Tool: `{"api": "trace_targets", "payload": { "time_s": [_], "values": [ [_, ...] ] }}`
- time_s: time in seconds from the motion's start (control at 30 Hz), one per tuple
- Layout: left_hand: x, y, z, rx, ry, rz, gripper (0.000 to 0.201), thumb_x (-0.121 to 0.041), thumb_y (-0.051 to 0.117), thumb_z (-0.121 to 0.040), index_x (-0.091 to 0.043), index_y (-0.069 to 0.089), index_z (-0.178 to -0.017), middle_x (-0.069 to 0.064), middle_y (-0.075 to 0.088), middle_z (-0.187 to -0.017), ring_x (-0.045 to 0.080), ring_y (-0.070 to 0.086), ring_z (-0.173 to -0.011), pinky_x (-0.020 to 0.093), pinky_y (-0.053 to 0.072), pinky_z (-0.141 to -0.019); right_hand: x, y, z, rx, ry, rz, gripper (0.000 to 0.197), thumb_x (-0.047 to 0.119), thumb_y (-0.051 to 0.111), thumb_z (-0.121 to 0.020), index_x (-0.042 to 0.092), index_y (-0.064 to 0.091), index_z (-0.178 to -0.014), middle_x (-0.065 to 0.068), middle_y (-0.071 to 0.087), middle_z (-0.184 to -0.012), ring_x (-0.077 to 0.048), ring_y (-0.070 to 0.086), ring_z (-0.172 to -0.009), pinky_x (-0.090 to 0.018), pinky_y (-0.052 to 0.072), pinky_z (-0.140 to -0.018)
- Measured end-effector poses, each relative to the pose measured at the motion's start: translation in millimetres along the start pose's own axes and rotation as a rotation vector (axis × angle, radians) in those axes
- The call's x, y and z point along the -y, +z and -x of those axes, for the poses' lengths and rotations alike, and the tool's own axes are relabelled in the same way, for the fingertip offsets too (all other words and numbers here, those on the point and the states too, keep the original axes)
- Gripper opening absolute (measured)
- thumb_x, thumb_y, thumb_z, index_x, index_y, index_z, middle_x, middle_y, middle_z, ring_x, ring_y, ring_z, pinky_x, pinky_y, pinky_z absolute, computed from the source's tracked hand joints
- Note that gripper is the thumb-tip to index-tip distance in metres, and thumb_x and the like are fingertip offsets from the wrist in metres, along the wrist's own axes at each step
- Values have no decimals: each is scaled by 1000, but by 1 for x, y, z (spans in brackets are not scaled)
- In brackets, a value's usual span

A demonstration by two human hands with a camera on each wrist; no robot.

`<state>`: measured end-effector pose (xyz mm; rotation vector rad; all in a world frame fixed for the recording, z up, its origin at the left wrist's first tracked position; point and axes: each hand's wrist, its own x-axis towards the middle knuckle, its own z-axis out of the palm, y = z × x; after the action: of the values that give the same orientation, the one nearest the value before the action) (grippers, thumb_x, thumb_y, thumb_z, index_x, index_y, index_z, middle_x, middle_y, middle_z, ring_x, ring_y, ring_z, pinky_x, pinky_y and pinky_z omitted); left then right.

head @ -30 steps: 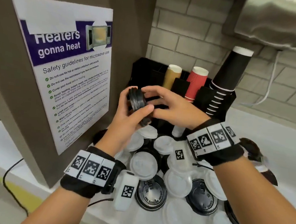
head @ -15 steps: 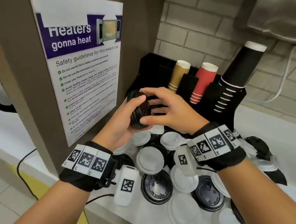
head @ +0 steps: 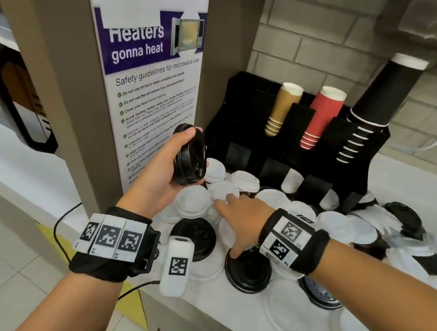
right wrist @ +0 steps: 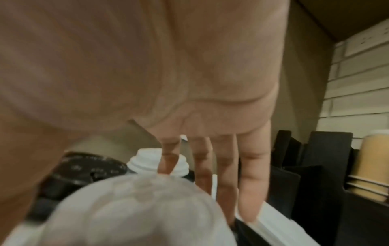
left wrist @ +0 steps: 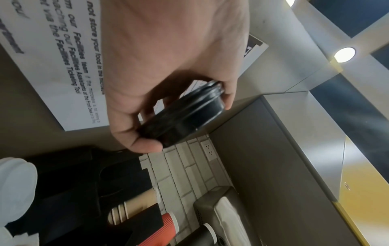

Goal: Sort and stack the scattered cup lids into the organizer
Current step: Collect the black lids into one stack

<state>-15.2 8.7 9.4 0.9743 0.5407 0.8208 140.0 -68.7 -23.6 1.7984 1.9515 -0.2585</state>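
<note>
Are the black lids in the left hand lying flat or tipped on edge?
Tipped on edge: the left hand grips the black lids by their rims, faces sideways, above the counter.

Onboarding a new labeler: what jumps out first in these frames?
The left hand grips a small stack of black lids up beside the microwave poster. Below, the right hand reaches with straight fingers into the white and black lids strewn on the counter. Behind stands the black organizer, holding cup stacks.

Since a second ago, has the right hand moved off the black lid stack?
Yes. The right hand dropped from the black lid stack, away from the organizer, down onto the scattered lids.
</note>
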Motion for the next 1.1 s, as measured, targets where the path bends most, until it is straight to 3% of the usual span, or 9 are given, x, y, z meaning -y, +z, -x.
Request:
{"api": "trace_targets", "payload": {
  "time_s": [0.13, 0.27, 0.3, 0.37, 0.47, 0.57, 0.8, 0.97, 1.1],
  "values": [
    [0, -5, 3, -30, -15, -2, 43, -51, 60, -74, -30, 66, -111, 2, 62, -109, 24, 60, -101, 29, 51, -65, -22, -12, -2, -78, 43, -143, 77, 40, 79, -65, 20, 33, -123, -7, 41, -116, -27, 49, -99, -35, 44, -69],
    [-1, -7, 3, -48, -11, 4, 43, -51, 61, -73, -28, 66, -110, 4, 61, -109, 25, 59, -100, 30, 53, -62, -42, -38, 0, -214, 197, 64, 80, 50, 74, -68, 23, 35, -132, -7, 40, -129, -32, 43, -117, -46, 40, -89],
    [-1, -7, 2, -48, -11, 0, 43, -51, 61, -73, -28, 66, -110, 4, 62, -109, 25, 60, -100, 30, 53, -63, -38, -41, 0, -255, 151, 65, 75, 51, 72, -71, 23, 39, -132, -6, 41, -129, -32, 43, -119, -46, 39, -91],
    [-2, -6, 2, -41, -11, -6, 43, -51, 62, -73, -29, 67, -109, 2, 63, -107, 24, 61, -99, 29, 53, -62, -17, -39, -1, -285, -93, -60, 60, 47, 69, -78, 24, 48, -129, -7, 45, -125, -29, 46, -116, -43, 44, -92],
    [-2, -5, 1, -33, -6, -23, 39, -51, 62, -72, -31, 68, -105, 2, 65, -108, 23, 65, -95, 30, 53, -63, 24, -24, -6, -123, -326, -121, 57, 49, 65, -83, 35, 46, -135, -7, 43, -122, -29, 47, -108, -40, 46, -88],
    [-1, -5, 2, -29, 6, -24, 45, -49, 63, -72, -28, 67, -111, 3, 64, -111, 22, 67, -92, 31, 53, -63, 46, -10, -14, -20, -263, -39, 60, 56, 55, -88, 44, 34, -142, -8, 32, -127, -34, 47, -101, -37, 45, -81],
    [3, -9, 2, -26, 32, -17, 47, -49, 64, -72, -27, 68, -113, 4, 66, -110, 21, 67, -91, 28, 54, -60, 42, -10, -17, 0, -229, -108, 51, 43, 56, -91, 35, 38, -139, -12, 27, -127, -39, 54, -93, -44, 50, -83],
    [8, -12, -3, -31, 64, 18, 46, -47, 75, -63, -23, 68, -102, -1, 66, -92, 16, 63, -88, 32, 49, -78, 4, -21, -4, -104, -183, -327, 49, 45, 55, -86, 41, 39, -132, -8, 33, -116, -35, 52, -95, -43, 47, -91],
    [14, -2, -8, -16, 54, 14, 29, -44, 73, -68, -23, 67, -88, -3, 62, -75, 13, 60, -72, 31, 47, -69, -40, -32, 11, -292, -48, -559, 46, 41, 52, -89, 41, 37, -132, -6, 41, -110, -29, 50, -105, -38, 42, -94]
  ]
}}
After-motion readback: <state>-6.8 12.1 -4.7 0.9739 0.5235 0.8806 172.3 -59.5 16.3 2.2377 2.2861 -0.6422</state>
